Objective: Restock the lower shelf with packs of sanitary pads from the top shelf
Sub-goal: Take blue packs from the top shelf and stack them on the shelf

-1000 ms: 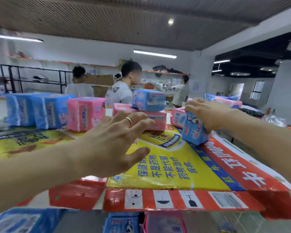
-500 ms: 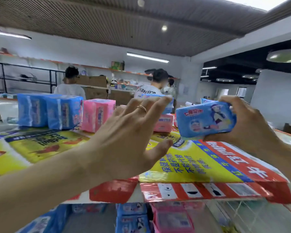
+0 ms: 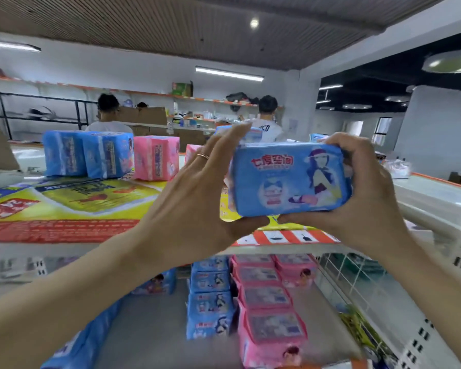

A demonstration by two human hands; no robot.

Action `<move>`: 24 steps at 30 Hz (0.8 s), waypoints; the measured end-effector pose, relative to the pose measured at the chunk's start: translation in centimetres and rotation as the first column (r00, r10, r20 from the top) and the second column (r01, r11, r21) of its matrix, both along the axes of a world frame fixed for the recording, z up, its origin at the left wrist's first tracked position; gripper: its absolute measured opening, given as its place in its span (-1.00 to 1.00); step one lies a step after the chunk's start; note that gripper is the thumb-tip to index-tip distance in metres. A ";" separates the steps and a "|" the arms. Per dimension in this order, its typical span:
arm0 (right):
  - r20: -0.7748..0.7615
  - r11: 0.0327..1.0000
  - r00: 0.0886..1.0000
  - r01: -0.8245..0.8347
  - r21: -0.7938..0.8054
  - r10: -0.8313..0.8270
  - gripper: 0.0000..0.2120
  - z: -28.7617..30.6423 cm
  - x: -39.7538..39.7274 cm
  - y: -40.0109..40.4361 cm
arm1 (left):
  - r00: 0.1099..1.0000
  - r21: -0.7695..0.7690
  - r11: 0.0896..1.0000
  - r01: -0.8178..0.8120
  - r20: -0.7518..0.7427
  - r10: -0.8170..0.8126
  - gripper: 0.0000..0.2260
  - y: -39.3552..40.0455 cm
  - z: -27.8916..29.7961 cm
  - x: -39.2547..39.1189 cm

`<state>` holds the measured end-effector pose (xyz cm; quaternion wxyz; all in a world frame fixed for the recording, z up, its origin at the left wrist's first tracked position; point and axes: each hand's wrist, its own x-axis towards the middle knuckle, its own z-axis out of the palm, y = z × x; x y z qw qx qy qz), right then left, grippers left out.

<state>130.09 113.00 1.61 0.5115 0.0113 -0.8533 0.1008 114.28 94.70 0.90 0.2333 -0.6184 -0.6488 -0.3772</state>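
Observation:
A blue pack of sanitary pads (image 3: pixel 288 179) is held in the air above the front edge of the top shelf (image 3: pixel 64 230). My right hand (image 3: pixel 357 198) grips its right end and underside. My left hand (image 3: pixel 197 209) touches its left end, thumb under the pack and fingers spread upward. Two blue packs (image 3: pixel 88 155) and a pink pack (image 3: pixel 156 162) stand upright at the back of the top shelf. On the lower shelf (image 3: pixel 149 328) lie a row of blue packs (image 3: pixel 210 302) and a row of pink packs (image 3: pixel 269 310).
A yellow and red printed sheet (image 3: pixel 72 201) covers the top shelf. More blue packs (image 3: pixel 83 347) lie at the lower shelf's left. A white perforated shelf side (image 3: pixel 437 315) stands at the right. Two people (image 3: pixel 266 121) stand with their backs turned beyond the shelf.
My right hand lifted the blue pack off the top shelf and brought it toward me. My left hand moved right and met the pack's left end. The view dropped, showing the lower shelf.

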 end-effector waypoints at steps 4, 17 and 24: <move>0.069 0.991 0.991 -0.109 -0.075 0.114 -0.04 -0.8 2.8 -0.8 | 0.999 0.102 0.995 -0.022 0.033 0.019 -0.21 -0.9 -1.4 3.5; 0.121 0.634 0.748 -0.451 -0.628 0.653 -0.26 -12.5 12.0 -3.9 | 0.526 0.184 0.983 0.010 0.835 -0.161 -0.44 -7.1 -12.4 17.3; 0.062 0.445 0.742 -0.329 -0.833 0.667 -0.64 -19.4 14.4 -7.2 | 0.218 0.163 0.977 -0.137 0.967 -0.131 -0.68 -6.1 -19.5 21.1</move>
